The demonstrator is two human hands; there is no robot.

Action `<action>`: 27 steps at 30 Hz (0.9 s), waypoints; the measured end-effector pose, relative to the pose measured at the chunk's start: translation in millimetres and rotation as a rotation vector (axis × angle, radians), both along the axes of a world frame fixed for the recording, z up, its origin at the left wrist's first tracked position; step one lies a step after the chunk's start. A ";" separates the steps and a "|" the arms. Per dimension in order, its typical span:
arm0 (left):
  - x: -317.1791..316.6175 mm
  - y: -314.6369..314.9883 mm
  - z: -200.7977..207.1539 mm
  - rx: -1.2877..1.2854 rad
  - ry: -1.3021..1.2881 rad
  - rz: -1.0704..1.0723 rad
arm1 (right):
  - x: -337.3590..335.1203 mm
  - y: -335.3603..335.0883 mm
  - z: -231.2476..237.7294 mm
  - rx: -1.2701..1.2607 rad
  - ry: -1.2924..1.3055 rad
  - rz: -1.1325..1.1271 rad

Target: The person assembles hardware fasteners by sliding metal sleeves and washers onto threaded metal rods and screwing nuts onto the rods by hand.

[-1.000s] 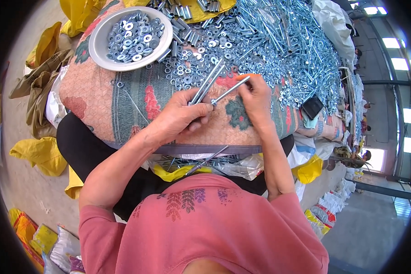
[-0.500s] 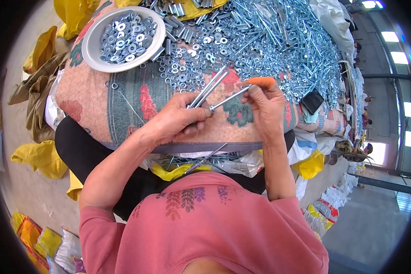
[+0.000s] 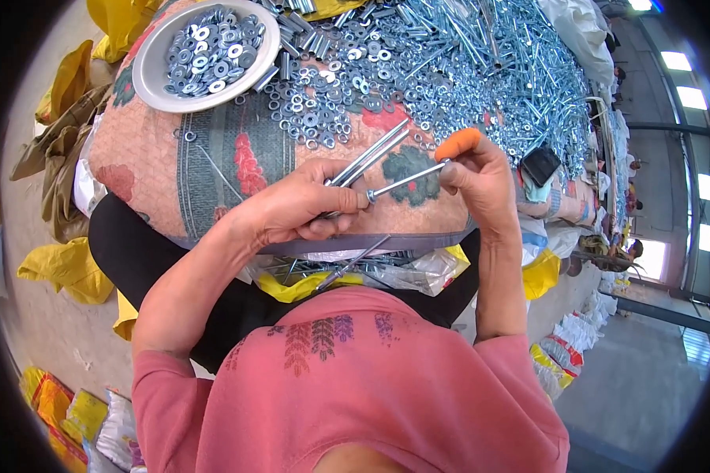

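My left hand (image 3: 304,205) is closed around several long metal bolts (image 3: 377,154), whose shafts stick out up and to the right. One more bolt (image 3: 406,180) has its collared end at my left fingertips and slants across to my right hand. My right hand (image 3: 483,177), with an orange finger cover (image 3: 458,143) on the index finger, pinches that bolt's far end between thumb and finger. Whether a small part sits in the pinch is hidden. Both hands are above a floral padded cloth (image 3: 308,162), on which loose washers and nuts (image 3: 312,110) lie just beyond.
A white bowl of flat washers (image 3: 158,91) stands at far left. Metal sleeves (image 3: 315,43) and a large heap of screws (image 3: 521,71) cover the far side. At right lies a small black box (image 3: 539,172). An open bag of bolts (image 3: 426,272) rests at my lap.
My right hand has moved a little right and down, and the bolt between my hands lies flatter. My left hand keeps its hold on the bundle. The whole view has shifted slightly.
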State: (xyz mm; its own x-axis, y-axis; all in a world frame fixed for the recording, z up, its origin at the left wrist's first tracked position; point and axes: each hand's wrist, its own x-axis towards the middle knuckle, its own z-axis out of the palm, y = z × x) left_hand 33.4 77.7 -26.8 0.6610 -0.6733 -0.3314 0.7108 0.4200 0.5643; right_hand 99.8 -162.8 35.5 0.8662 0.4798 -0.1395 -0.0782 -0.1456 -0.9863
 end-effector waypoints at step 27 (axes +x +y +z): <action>-0.5 -7.3 -8.4 0.191 -0.127 0.216 | -24.7 31.1 -28.2 0.020 -0.007 -0.114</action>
State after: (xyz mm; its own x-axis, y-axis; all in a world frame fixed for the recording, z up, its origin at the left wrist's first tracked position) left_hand 32.9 70.4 -35.2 0.8265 -0.4460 -0.3436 0.5349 0.4318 0.7263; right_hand 75.2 -131.7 7.3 0.9164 0.3803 -0.1243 -0.0860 -0.1163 -0.9895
